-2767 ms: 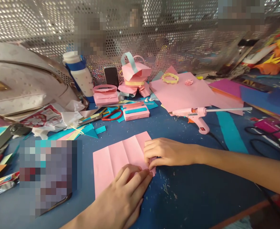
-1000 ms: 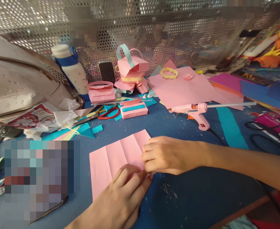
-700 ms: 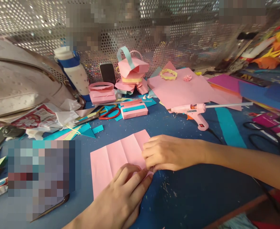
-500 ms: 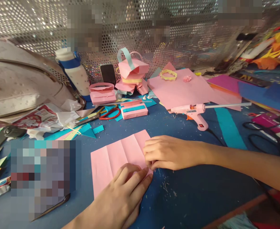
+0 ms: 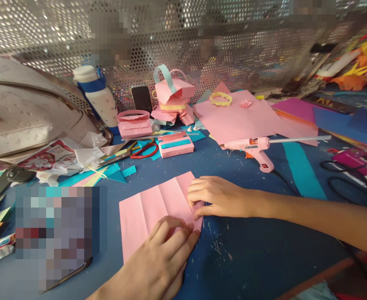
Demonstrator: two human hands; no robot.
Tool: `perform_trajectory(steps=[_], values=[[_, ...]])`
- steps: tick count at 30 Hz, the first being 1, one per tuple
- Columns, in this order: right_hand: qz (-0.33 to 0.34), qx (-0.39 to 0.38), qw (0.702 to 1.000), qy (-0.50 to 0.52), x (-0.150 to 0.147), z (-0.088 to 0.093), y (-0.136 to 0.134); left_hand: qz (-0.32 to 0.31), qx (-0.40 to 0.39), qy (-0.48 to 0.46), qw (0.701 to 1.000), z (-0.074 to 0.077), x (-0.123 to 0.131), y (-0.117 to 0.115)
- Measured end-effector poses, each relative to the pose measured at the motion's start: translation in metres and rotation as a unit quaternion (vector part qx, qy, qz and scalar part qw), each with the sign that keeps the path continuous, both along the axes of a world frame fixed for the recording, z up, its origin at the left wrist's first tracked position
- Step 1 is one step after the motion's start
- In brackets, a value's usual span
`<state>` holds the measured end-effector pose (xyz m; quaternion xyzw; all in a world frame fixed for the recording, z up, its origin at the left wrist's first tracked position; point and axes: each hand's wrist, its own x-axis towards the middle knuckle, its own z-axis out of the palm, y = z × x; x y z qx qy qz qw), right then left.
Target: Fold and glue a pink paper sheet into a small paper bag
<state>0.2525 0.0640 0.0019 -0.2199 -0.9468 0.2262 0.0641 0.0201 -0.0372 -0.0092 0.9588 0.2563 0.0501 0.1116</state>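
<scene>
A pink paper sheet point(image 5: 153, 208) with several parallel creases lies on the blue table point(image 5: 258, 250) in front of me. My left hand point(image 5: 161, 262) lies flat on its near right part, fingers stretched out and pressing it down. My right hand point(image 5: 216, 196) rests at the sheet's right edge, fingers curled and pinching the paper's folded edge against the table.
A pink glue gun point(image 5: 255, 148) lies behind my right arm. Pink paper bags point(image 5: 173, 93), a small pink box point(image 5: 175, 146), red scissors point(image 5: 146, 150), a bottle point(image 5: 100, 98), a phone point(image 5: 142, 99) and a pale bag point(image 5: 27, 112) crowd the back. Coloured paper sheets point(image 5: 239, 116) spread right. Black scissors point(image 5: 342, 179) lie far right.
My right hand has slid a little away from me along the sheet's right edge, still pinching it. My left hand has stayed flat on the paper.
</scene>
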Motion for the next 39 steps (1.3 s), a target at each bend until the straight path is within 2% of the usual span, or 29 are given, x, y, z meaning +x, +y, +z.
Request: perform_trajectory(steps=[15, 19, 22, 25, 27, 29, 33, 39], values=[[0.004, 0.022, 1.0, 0.011, 0.0, -0.008, 0.0, 0.008, 0.026, -0.006, 1.0, -0.001, 0.003, -0.001], [-0.03, 0.009, 0.999, 0.033, -0.001, -0.003, -0.002, 0.008, 0.028, -0.01, 1.0, -0.001, 0.003, -0.001], [-0.066, 0.073, 0.992, 0.082, 0.004, 0.007, -0.007, 0.007, 0.025, -0.011, 1.0, -0.001, 0.003, -0.002], [-0.02, 0.137, 0.984, 0.111, 0.016, 0.011, -0.016, 0.006, 0.027, -0.018, 0.999, -0.002, 0.003, -0.002], [0.046, 0.13, 0.986, 0.091, 0.026, 0.008, -0.023, 0.01, 0.037, -0.027, 0.999, -0.004, 0.003, -0.002], [0.073, 0.122, 0.989, 0.05, 0.033, 0.001, -0.029, 0.016, 0.049, -0.036, 0.998, -0.007, 0.003, -0.002], [0.044, 0.128, 0.991, 0.004, 0.04, -0.01, -0.03, 0.021, 0.069, -0.051, 0.996, -0.01, 0.004, -0.002], [-0.011, 0.129, 0.992, 0.006, 0.049, -0.013, -0.017, 0.023, 0.079, -0.066, 0.994, -0.009, 0.006, 0.001]])
